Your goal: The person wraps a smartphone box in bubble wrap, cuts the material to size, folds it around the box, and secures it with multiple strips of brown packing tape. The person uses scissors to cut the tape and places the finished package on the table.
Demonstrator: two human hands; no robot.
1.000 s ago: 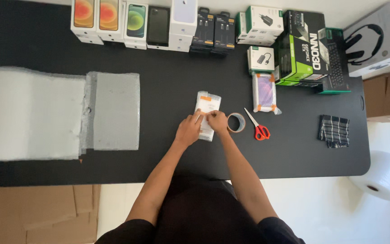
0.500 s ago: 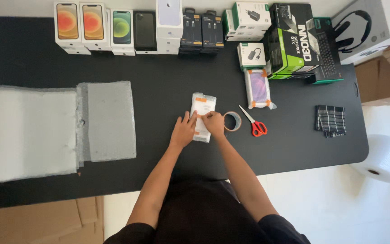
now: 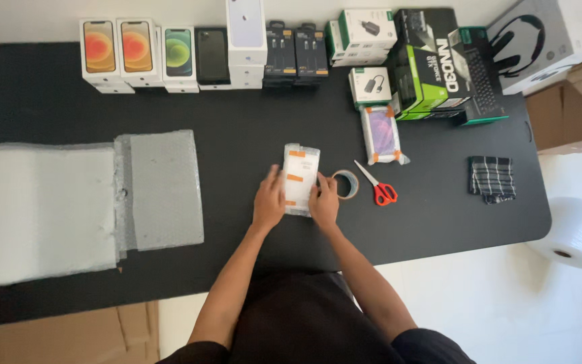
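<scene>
Your left hand point(image 3: 269, 200) and right hand point(image 3: 324, 201) lay flat, fingers extended, pressing the bubble-wrapped parcel point(image 3: 302, 178) from both sides on the black table point(image 3: 237, 141), apparently seating its orange tape strips. Tape roll point(image 3: 346, 184) and scissors point(image 3: 377, 187) lay just beyond; boxed phones point(image 3: 170, 54) lined the far edge.

Black table point(image 3: 250, 145), boxed phones point(image 3: 173, 57) along far edge, bubble wrap sheet point(image 3: 82, 205), wrapped white packet point(image 3: 300, 178), tape roll point(image 3: 345, 184), red scissors point(image 3: 378, 189), checked cloth point(image 3: 492, 178).

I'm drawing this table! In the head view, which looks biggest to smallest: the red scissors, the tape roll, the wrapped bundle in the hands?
1. Wrapped bundle
2. Red scissors
3. Tape roll, though the scissors look only slightly bigger.
</scene>
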